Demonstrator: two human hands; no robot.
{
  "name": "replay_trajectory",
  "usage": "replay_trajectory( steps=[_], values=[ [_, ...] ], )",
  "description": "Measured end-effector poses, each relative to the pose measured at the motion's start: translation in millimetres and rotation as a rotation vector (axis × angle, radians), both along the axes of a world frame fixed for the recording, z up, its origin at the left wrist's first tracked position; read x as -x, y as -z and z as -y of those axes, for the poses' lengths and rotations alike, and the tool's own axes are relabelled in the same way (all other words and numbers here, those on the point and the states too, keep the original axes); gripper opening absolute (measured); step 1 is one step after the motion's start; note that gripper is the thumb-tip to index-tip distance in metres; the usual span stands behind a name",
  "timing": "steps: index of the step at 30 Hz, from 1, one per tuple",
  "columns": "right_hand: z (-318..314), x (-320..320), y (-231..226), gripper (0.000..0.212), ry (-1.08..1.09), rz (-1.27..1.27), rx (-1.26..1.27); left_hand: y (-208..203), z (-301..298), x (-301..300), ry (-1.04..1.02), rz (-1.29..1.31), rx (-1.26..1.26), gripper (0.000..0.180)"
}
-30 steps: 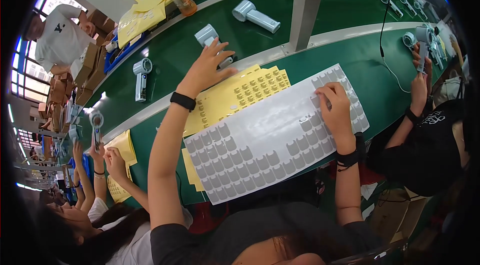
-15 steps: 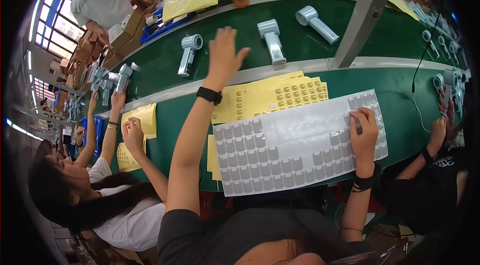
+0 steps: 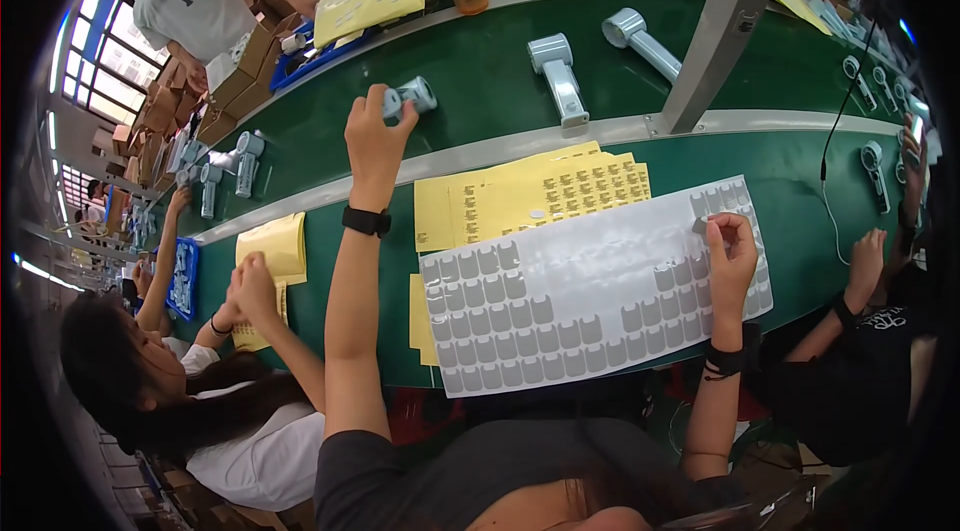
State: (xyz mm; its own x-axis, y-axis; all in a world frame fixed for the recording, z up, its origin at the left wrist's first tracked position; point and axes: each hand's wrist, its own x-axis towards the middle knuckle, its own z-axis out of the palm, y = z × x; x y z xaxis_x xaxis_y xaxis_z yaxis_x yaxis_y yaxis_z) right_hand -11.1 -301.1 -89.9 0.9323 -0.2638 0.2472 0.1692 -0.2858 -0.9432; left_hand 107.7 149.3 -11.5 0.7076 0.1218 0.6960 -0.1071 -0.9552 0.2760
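Sticker sheet (image 3: 580,251), white with rows of grey shapes, lies under our right hand (image 3: 737,256) and reaches out to its left. Yellow paper (image 3: 440,203) pokes out past the far edge of the sheet, between our two hands. Our left hand (image 3: 374,146) is stretched far out, its thumb and fingers pinching a pale blue handheld fan (image 3: 424,93). Our fingers hide part of it, so we cannot tell if it is lifted. Our right hand pinches one small grey sticker (image 3: 702,227) just above the sheet.

To do well, we should hold the fan firmly but softly, so it won't slip. We should touch only the sticker's edge, so it won't fold or get smudged.
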Motion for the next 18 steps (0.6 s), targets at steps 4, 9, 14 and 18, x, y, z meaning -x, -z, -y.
replay_trajectory(
  steps=[4, 9, 14, 18],
  values=[
    [-4, 0, -3, 0.009, 0.04, -0.028, 0.008, -22, 49, 15, 0.069, 0.018, 0.197, 0.037],
    [-6, -1, -5, 0.01, 0.024, 0.003, -0.044, -6, 88, 20, 0.321, 0.178, 0.342, 0.033],
    [-7, 4, -12, 0.013, -0.026, 0.03, -0.184, 1, 116, 36, 0.798, -0.356, 1.159, 0.034],
    [-35, 24, -46, 0.016, -0.159, -0.001, -0.418, 2, 141, 59, 0.788, -0.3, 0.943, 0.045]
  ],
)
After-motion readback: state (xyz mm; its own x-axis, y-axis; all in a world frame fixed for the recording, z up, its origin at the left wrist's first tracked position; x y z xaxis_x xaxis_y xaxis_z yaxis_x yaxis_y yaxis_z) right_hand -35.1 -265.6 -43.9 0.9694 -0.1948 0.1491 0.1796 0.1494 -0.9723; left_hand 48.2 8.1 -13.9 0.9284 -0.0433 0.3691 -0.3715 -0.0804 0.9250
